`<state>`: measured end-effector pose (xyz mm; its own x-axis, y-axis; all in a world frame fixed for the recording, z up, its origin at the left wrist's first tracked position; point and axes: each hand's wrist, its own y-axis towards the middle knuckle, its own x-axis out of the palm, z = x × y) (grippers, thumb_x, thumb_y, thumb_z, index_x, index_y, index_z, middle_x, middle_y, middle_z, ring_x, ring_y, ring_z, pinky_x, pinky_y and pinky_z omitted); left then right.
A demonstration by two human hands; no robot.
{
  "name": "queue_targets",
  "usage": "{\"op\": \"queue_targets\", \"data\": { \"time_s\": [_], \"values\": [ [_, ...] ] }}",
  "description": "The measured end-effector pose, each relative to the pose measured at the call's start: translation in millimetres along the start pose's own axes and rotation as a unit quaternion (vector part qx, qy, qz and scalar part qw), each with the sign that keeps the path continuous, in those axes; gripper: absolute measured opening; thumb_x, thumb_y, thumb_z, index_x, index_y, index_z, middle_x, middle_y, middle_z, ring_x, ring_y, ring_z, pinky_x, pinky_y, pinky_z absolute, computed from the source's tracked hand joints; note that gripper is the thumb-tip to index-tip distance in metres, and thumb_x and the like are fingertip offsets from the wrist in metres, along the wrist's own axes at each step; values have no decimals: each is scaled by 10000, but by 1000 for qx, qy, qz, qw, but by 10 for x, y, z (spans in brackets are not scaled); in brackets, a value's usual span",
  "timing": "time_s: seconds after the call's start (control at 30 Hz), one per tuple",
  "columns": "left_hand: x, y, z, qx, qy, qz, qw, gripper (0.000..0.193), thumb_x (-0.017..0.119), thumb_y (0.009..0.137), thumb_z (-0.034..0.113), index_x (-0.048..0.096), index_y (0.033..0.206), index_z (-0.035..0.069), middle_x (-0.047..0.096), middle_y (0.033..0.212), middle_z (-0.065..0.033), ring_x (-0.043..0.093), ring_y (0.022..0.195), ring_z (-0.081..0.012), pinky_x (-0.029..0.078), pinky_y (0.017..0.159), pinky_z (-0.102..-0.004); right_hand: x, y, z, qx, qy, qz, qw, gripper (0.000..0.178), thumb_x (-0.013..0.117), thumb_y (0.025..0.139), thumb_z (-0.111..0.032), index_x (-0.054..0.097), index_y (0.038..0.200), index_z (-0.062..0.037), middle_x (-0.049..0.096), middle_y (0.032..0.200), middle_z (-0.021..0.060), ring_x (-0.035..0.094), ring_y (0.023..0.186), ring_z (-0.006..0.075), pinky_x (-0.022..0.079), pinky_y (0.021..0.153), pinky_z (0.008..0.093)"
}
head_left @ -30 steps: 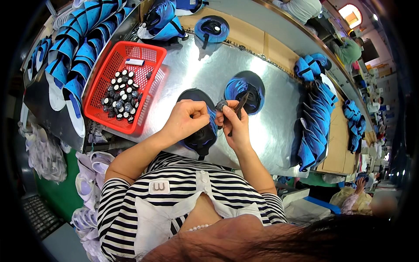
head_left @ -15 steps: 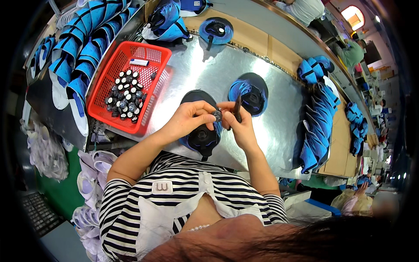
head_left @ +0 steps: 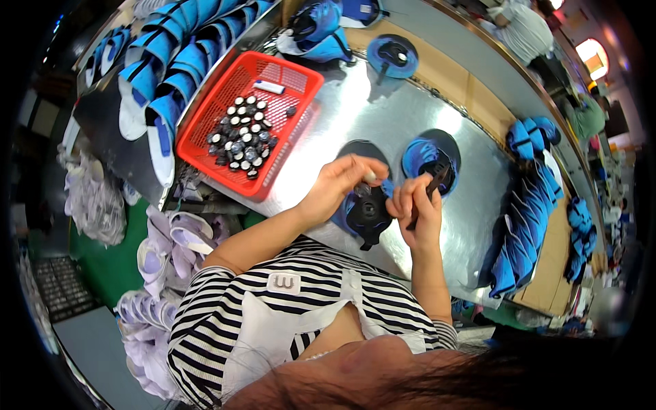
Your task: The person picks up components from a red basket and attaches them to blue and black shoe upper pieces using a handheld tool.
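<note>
A small round lacing knob (head_left: 370,178) with a white face is pinched in the fingers of my left hand (head_left: 339,183), just over a blue and black shoe upper (head_left: 370,213). My right hand (head_left: 418,206), beside it, is closed around a slim dark hand tool (head_left: 438,179) that points up and away; its exact kind is unclear. Flat on the metal table, the upper shows a black round base in its middle. A second blue and black upper (head_left: 424,152) lies just beyond my right hand.
On the left stands a red plastic basket (head_left: 217,175) with several black and white knobs and a white marker (head_left: 269,87). Another upper (head_left: 393,56) lies at the far edge. Stacked blue uppers (head_left: 526,229) line the right side; more rows (head_left: 179,75) fill the left rack.
My view has shifted, so the table sits further right in the picture. My hands have drawn apart; the left has turned the knob's white face into view, and the right still grips the tool.
</note>
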<state>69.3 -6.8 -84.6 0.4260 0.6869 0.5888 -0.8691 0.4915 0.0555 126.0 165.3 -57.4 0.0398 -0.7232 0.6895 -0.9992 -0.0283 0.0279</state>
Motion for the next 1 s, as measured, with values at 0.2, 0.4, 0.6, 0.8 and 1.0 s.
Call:
{"op": "queue_targets", "data": {
  "time_s": [0.2,0.4,0.6,0.8,1.0],
  "values": [
    [-114,124,81,-28,120,-8,992,250,587,942,220,511,1086,31,635,950,-113,616,748,-198,499,756,-291,-133,-120,-101,-28,-40,-8,999,144,520,982,-159,536,904,-39,509,667,45,426,587,125,341,562,276],
    [24,95,244,-40,229,-75,970,149,656,869,143,631,943,16,634,789,-26,580,689,-94,473,659,-241,63,-137,-317,-225,-520,161,808,82,601,908,-18,638,974,14,659,807,92,584,721,112,453,643,249],
    [117,35,354,-114,202,-116,966,116,641,888,100,654,929,-8,638,743,-39,576,583,-66,456,563,-206,106,60,-248,-323,-734,-117,586,400,617,562,99,641,951,7,655,881,147,613,753,322,488,640,354],
    [-96,-19,290,-110,186,-49,975,163,651,879,80,679,1003,-23,666,814,-37,585,675,-69,464,634,-199,2,-71,81,-30,-296,10,955,49,607,863,45,585,902,25,659,861,108,572,709,115,460,636,233],
    [-38,-27,241,-90,195,-21,977,133,654,883,103,660,949,-13,628,775,-15,537,667,-55,439,627,-190,3,-52,-23,-126,-554,-8,823,131,694,836,-86,614,912,-16,609,783,64,548,661,156,426,592,272]
  ]
}}
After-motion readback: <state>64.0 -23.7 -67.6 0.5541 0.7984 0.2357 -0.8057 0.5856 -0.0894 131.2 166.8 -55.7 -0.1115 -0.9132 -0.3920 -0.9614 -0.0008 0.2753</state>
